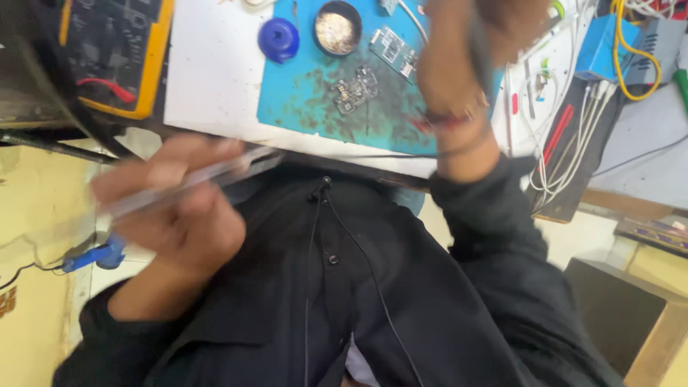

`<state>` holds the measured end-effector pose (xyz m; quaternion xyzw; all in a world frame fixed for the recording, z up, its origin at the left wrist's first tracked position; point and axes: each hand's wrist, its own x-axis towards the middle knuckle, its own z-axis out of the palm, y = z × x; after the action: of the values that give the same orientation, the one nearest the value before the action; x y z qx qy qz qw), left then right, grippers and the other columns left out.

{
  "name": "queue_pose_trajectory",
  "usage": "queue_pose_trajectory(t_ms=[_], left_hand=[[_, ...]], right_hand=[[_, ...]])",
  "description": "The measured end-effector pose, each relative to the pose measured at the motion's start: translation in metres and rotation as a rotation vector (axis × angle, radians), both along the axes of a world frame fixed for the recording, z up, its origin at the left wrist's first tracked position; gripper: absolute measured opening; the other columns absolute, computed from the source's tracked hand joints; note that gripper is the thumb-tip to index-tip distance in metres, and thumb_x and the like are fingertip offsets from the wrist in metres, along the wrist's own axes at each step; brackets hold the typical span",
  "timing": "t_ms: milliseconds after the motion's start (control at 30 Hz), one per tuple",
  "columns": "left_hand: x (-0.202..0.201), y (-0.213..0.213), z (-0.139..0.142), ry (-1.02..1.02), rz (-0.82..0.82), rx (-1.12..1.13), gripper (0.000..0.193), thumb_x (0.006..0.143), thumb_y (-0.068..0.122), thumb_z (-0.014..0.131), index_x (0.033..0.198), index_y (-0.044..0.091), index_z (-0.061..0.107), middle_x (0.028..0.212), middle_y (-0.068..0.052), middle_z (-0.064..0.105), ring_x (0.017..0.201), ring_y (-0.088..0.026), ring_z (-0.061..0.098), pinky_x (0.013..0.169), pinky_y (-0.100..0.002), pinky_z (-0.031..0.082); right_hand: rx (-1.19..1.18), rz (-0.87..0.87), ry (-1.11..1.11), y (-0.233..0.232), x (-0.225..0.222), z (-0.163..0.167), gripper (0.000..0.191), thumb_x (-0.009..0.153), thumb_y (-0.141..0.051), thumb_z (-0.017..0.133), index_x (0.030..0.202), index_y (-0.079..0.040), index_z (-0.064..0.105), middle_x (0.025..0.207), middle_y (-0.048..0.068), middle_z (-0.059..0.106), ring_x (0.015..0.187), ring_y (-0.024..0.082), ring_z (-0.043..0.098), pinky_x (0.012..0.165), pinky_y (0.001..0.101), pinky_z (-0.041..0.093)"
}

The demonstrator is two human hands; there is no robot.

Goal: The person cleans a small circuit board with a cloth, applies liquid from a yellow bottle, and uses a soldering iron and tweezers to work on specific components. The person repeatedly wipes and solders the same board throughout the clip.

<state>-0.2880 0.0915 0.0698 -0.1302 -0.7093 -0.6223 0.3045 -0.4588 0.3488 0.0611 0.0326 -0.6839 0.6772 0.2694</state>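
Head cam was pointed almost straight down the wearer's black shirt, so the bench sat along the top of the frame. The left hand (168, 208) was at about 9 o'clock, blurred with motion, fingers clenched around a pair of slim silver metal tweezers (197, 179) that angled up toward 2 o'clock, with the tips reaching the near edge of the white bench (215, 72).

The right hand (466, 50) was up at 1 o'clock, over the right edge of the stained blue rectangular work mat (301, 100). It was wrapped around a dark grey rod-like tool handle (481, 50), though the blur and the top edge of the frame hid what kind of tool it was. There was a red thread band on that wrist.

On the mat, just left of the right hand at roughly 12 o'clock, lay a small dark bare circuit board (356, 89), with a second greenish circuit board (394, 51) just above it. A round black tin of brassy wire wool (337, 29) and a blue round plastic cap (279, 39) sat further along toward 11 o'clock.

A yellow-cased multimeter (118, 54) filled the 10 o'clock corner. Over at 2 o'clock there was a blue plastic box with a yellow cable (603, 46) and a bunch of white cables (573, 143).
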Motion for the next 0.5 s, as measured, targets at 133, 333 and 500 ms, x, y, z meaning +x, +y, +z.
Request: queue_pose_trajectory(t_ms=[133, 333, 500], left_hand=[[-0.037, 0.040, -0.028, -0.258, -0.229, 0.209, 0.019, 0.114, -0.001, 0.057, 0.128, -0.002, 0.044, 0.118, -0.022, 0.072, 0.111, -0.021, 0.074, 0.098, -0.031, 0.062], [-0.073, 0.079, -0.064, -0.345, -0.216, 0.070, 0.014, 0.109, -0.002, 0.065, 0.117, 0.000, 0.054, 0.111, -0.013, 0.078, 0.093, -0.014, 0.076, 0.082, -0.025, 0.061], [-0.069, 0.079, -0.073, -0.392, -0.206, -0.003, 0.013, 0.108, -0.002, 0.064, 0.116, 0.000, 0.054, 0.111, -0.012, 0.079, 0.080, -0.011, 0.073, 0.071, -0.024, 0.058]], right_hand=[[-0.068, 0.085, -0.002, 0.056, 0.075, -0.010, 0.035, 0.101, -0.020, 0.059, 0.133, -0.006, 0.056, 0.120, 0.012, 0.073, 0.088, 0.018, 0.069, 0.082, 0.0330, 0.056], [-0.085, 0.041, -0.307, 0.043, 0.138, -0.057, 0.019, 0.102, -0.007, 0.064, 0.121, -0.002, 0.062, 0.094, 0.005, 0.065, 0.082, 0.014, 0.067, 0.079, 0.0284, 0.055], [0.296, 0.092, -0.247, 0.030, 0.141, -0.072, 0.017, 0.092, -0.004, 0.077, 0.105, -0.001, 0.067, 0.090, 0.008, 0.074, 0.080, 0.012, 0.068, 0.074, 0.0254, 0.054]])
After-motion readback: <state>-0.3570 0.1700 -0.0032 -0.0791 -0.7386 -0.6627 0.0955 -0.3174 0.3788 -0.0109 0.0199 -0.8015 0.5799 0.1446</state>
